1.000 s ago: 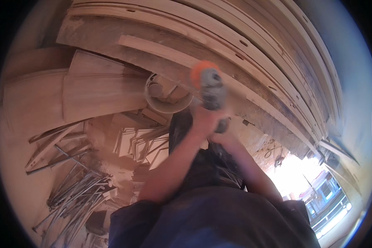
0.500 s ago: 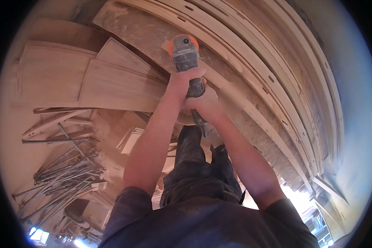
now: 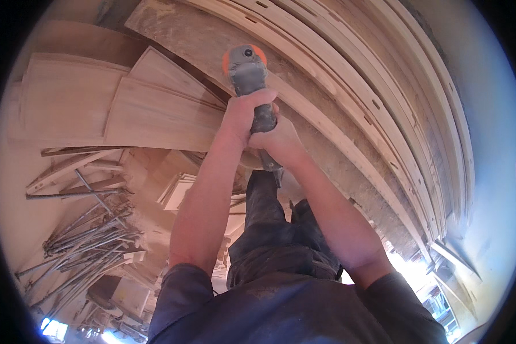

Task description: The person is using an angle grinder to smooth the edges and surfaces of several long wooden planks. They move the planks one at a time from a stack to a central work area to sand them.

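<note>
Both of my hands are wrapped around a dusty grey angle grinder [image 3: 250,77] with an orange disc [image 3: 260,53] showing around its head. My left hand [image 3: 243,112] closes on the body just behind the head, its thumb laid across the top. Farther back, my right hand [image 3: 276,139] grips the rear of the body, close to the left. The grinder's head is over the end of a long, narrow wooden strip [image 3: 327,123] lying on a dusty bench top [image 3: 180,28]. Whether the disc touches the wood is hidden under the head.
Long wooden pieces with slots [image 3: 350,74] lie side by side beyond the strip. Flat wooden panels [image 3: 160,112] are at the left. Lower left, a heap of metal rods [image 3: 92,246] lies beside offcuts [image 3: 178,192]. A pale wall [image 3: 496,114] stands at the right.
The grinder and both hands have shifted slightly left, and the head has tilted a little. My grip is unchanged. The whole view has also moved slightly.
</note>
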A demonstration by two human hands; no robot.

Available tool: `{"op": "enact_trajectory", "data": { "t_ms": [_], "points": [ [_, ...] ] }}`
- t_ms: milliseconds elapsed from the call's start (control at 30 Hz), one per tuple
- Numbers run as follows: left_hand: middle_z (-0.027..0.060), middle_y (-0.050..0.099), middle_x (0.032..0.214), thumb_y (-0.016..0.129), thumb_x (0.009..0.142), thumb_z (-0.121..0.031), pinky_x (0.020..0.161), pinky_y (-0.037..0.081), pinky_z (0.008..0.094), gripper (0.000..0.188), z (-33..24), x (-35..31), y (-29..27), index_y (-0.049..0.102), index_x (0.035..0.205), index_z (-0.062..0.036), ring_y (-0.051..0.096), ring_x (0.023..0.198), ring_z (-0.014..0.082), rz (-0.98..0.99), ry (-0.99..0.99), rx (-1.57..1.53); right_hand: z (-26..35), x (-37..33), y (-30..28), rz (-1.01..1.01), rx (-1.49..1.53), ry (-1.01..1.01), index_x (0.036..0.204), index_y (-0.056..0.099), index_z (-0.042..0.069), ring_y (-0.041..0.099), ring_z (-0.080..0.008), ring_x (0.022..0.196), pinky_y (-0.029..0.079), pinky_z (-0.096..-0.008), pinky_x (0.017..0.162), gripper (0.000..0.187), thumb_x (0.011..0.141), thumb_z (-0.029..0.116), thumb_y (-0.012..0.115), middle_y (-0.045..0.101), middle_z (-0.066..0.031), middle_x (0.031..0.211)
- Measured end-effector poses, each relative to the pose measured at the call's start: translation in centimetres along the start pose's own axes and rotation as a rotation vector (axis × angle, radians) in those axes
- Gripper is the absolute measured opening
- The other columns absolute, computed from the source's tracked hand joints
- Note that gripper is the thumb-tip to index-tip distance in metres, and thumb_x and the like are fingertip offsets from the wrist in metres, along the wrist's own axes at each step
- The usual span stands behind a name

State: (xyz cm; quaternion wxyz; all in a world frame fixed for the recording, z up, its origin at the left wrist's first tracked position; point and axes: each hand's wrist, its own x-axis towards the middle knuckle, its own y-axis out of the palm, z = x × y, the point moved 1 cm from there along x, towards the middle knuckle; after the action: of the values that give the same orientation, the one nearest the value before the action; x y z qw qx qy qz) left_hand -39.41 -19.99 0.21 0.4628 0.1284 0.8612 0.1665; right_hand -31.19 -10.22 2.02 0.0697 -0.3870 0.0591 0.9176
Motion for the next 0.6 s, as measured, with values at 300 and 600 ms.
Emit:
{"op": "enact_trajectory", "data": {
  "t_ms": [300, 600],
  "points": [
    [0.0095, 0.07, 0.079, 0.079, 0.082, -0.021, 0.065, 0.055, 0.0336, 0.023, 11.5, -5.0, 6.8, 0.069, 0.092, -0.0022, 0.067, 0.067, 0.0191, 0.033, -0.09, 0.166, -7.4, -10.1, -7.6, -0.096, 0.089, 0.076, 0.111, 0.062, -0.005, 0.068, -0.0192, 0.078, 0.056, -0.0338, 0.074, 0.056, 0.062, 0.018, 0.077, 0.07, -0.0117, 0.087],
    [0.0123, 0.068, 0.082, 0.071, 0.088, -0.019, 0.07, 0.056, 0.0367, 0.02, 28.6, -10.8, 17.5, 0.063, 0.096, -0.0026, 0.067, 0.072, 0.0243, 0.106, -0.192, 0.254, -21.5, -22.0, -19.5, -0.249, 0.079, 0.048, 0.128, 0.06, -0.005, 0.074, -0.0332, 0.095, 0.057, -0.0382, 0.086, 0.079, 0.059, 0.025, 0.081, 0.074, -0.0224, 0.102]
  ]
}}
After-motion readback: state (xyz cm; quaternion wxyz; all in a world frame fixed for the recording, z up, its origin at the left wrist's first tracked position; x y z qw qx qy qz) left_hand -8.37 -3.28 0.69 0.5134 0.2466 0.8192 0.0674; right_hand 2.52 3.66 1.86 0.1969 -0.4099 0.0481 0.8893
